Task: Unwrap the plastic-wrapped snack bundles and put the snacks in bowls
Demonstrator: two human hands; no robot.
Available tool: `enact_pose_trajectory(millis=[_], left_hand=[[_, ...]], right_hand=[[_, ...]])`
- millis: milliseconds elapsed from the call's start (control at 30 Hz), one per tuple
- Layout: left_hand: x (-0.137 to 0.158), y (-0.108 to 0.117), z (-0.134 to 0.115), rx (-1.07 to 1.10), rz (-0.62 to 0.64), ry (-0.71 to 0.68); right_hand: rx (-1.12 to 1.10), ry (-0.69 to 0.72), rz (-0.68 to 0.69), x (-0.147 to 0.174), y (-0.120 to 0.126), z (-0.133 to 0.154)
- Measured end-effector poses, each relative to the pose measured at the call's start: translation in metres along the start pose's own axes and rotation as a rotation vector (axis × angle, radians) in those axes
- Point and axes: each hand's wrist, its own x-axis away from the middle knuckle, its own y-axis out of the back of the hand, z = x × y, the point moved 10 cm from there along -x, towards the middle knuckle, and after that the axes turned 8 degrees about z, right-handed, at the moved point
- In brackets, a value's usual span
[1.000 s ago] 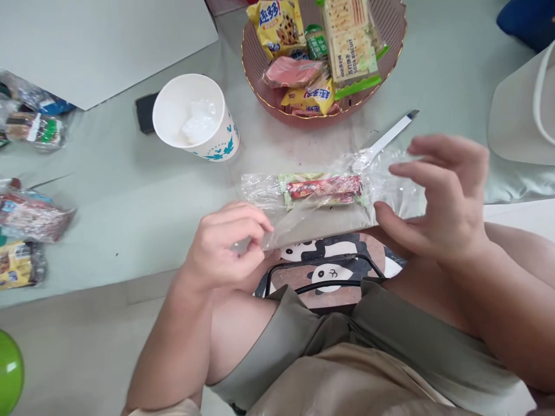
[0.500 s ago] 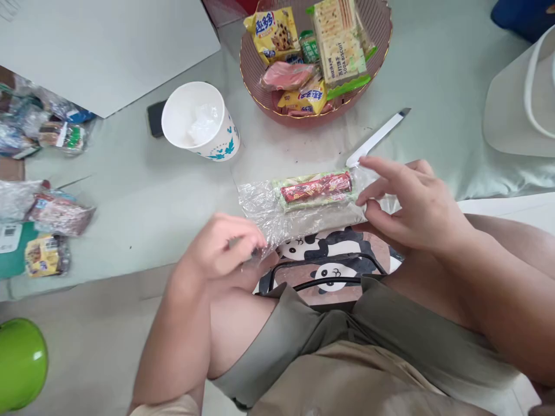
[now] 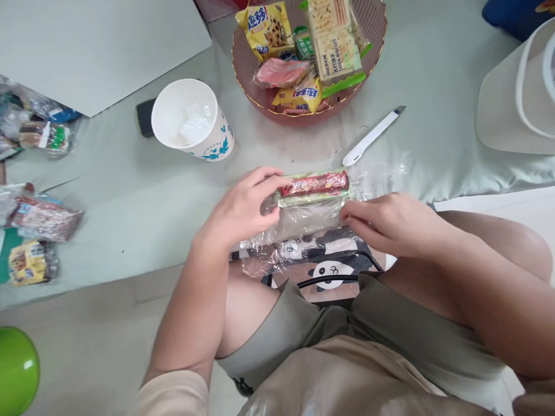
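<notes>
A narrow red snack packet [image 3: 318,183] lies on top of a green snack packet [image 3: 303,201]. Both rest on a crinkled sheet of clear plastic film [image 3: 307,219] at the table's near edge. My left hand [image 3: 245,211] curves around the left end of the packets. Its thumb and fingers are apart, with the index fingertip against the red packet. To the right, my right hand [image 3: 388,222] has its fingers pinched on the film's near side, just below the packets. A white-handled craft knife [image 3: 373,136] lies behind the film.
A paper cup [image 3: 191,118] with crumpled clear plastic inside stands back left, beside a dark flat object [image 3: 145,117]. Behind is a pink bowl [image 3: 277,115] of wrapped biscuits. More wrapped snacks [image 3: 47,216] lie far left. A white container [image 3: 505,98] stands right, a green bin [image 3: 17,370] on the floor.
My left hand has moved up and right from the film's near-left corner to the packets' left end. My right hand has moved down and closed on the film. The film's right end has spread out.
</notes>
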Motion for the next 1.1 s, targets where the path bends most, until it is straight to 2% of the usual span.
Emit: enact_pose_trajectory(millis=[67,167,267,367,500,567,700,933,1100], left_hand=[[0.004,0.009,0.004,0.052,-0.102,0.000],[0.008,0.018,0.018,0.136,-0.265,0.074],[0.009,0.020,0.044,0.281,-0.416,0.204],[0.005,0.018,0.063,0.326,-0.500,0.263],[-0.003,0.025,0.069,0.215,-0.534,0.279],[-0.006,0.031,0.067,0.133,-0.539,0.314],[-0.008,0.037,0.068,-0.002,-0.533,0.406],[-0.003,0.031,0.084,0.123,-0.536,0.364],[0.000,0.034,0.084,0.129,-0.547,0.376]], right_hand=[[0.027,-0.046,-0.140,-0.001,0.016,-0.004],[0.011,-0.025,-0.363,-0.001,0.035,0.000],[-0.018,0.074,-0.454,-0.012,0.036,0.011],[0.007,0.151,-0.396,-0.034,0.024,0.022],[0.111,0.086,-0.244,-0.061,0.013,0.023],[0.160,0.060,-0.215,-0.066,0.014,0.023],[0.253,0.087,-0.239,-0.063,0.021,0.031],[0.194,0.173,-0.347,-0.045,0.027,0.036],[0.146,0.190,-0.387,-0.038,0.030,0.035]])
